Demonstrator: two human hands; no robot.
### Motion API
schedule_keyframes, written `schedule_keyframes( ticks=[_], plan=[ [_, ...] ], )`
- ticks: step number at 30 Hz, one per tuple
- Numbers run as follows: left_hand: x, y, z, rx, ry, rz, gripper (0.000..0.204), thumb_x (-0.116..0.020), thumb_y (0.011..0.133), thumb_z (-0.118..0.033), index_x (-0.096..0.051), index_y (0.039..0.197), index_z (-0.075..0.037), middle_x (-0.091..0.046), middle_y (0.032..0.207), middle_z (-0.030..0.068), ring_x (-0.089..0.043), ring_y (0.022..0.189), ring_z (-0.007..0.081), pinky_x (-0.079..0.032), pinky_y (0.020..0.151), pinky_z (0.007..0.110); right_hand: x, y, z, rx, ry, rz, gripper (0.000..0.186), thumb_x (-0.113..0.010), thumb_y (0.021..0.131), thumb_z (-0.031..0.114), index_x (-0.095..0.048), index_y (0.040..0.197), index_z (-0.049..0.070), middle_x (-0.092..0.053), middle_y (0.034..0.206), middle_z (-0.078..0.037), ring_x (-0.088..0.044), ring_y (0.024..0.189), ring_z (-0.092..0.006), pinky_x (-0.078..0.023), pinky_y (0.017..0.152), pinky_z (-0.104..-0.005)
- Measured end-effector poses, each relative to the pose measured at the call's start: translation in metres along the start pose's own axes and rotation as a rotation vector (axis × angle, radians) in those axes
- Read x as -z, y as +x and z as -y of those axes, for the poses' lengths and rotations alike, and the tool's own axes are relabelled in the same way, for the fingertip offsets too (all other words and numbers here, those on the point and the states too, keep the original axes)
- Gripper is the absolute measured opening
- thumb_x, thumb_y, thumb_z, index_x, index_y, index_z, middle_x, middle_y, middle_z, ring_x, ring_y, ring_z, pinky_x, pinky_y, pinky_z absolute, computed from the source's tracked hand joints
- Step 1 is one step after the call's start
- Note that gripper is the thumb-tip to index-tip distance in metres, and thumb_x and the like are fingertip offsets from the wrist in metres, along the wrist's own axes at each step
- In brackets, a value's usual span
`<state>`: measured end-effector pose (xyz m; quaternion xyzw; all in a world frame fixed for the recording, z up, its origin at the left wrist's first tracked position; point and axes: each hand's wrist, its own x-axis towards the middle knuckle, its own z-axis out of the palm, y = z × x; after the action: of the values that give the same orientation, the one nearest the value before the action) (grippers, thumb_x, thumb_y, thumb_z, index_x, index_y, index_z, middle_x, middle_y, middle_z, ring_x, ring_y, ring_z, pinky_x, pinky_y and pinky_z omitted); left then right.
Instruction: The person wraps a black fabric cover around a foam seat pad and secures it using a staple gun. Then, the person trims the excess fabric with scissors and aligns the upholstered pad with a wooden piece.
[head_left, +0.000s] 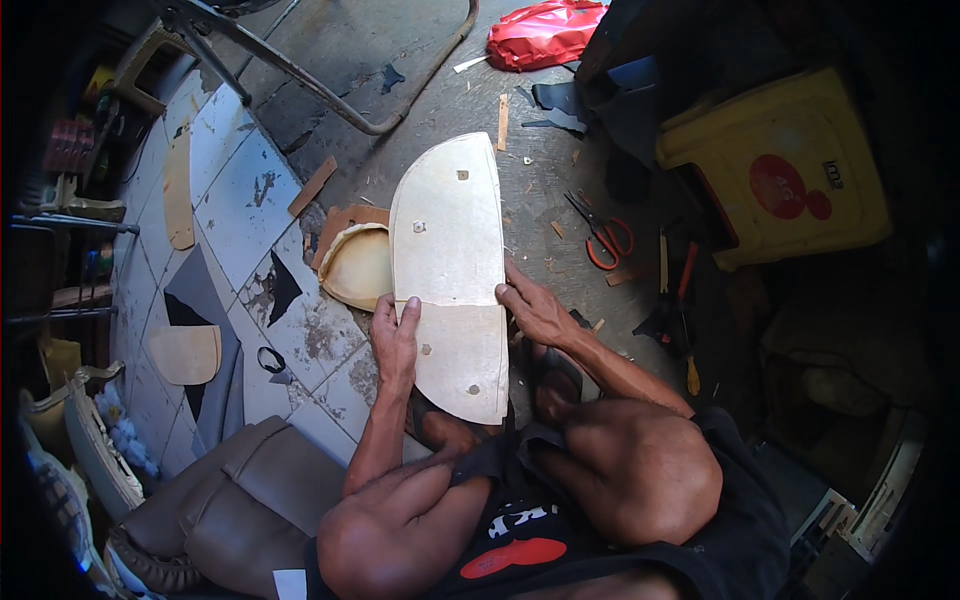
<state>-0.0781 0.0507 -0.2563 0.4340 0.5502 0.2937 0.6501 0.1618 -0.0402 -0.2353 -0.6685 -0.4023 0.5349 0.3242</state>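
Observation:
My left hand (394, 340) grips the left edge of a pale, long board (450, 250) with a curved side and a straight right edge, its thumb lying on the face. My right hand (528, 310) holds the straight edge at about the same height. A line crosses the board between my thumbs, and several small marks or fittings dot its surface. Just left of the board, a shallow pale rounded piece (355, 265) with a raised rim lies on a brown scrap. Orange-handled scissors (605, 242) lie on the floor to the right.
A metal tube frame (385, 125) stands at the upper left, a red plastic bundle (540, 35) beyond. A yellow plastic stool (735, 150) is at the right, tools (690, 340) below it. Offcuts (195, 355) litter the tiled and concrete floor. Brown upholstery (230, 500) sits at the lower left.

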Motion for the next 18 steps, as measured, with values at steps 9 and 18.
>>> schedule_keyframes(
  ticks=[9, 18],
  plan=[
    [-0.001, 0.004, -0.011, 0.007, -0.029, 0.012, 0.033, -0.069, 0.101, -0.02, -0.059, 0.121, 0.004, -0.071, 0.113, 0.0137, -0.064, 0.101, 0.0144, -0.05, 0.093, 0.03, -0.005, 0.002, -0.018, 0.038, 0.187, 0.039, 0.069, -0.061, 0.101, 0.033, -0.037, 0.162, 0.011, -0.066, 0.135, -0.02, -0.065, 0.116, -0.0283, -0.051, 0.098, -0.0397],
    [0.004, 0.002, -0.019, 0.059, -0.123, 0.052, 0.033, -0.072, 0.1, -0.02, -0.057, 0.119, 0.003, -0.072, 0.111, 0.0144, -0.066, 0.097, 0.015, -0.051, 0.091, 0.029, -0.008, 0.007, -0.035, -0.005, 0.283, 0.079, 0.074, -0.066, 0.096, 0.032, -0.039, 0.161, 0.013, -0.069, 0.101, -0.013, -0.062, 0.062, -0.0173, -0.045, 0.038, -0.0316]
  ],
)
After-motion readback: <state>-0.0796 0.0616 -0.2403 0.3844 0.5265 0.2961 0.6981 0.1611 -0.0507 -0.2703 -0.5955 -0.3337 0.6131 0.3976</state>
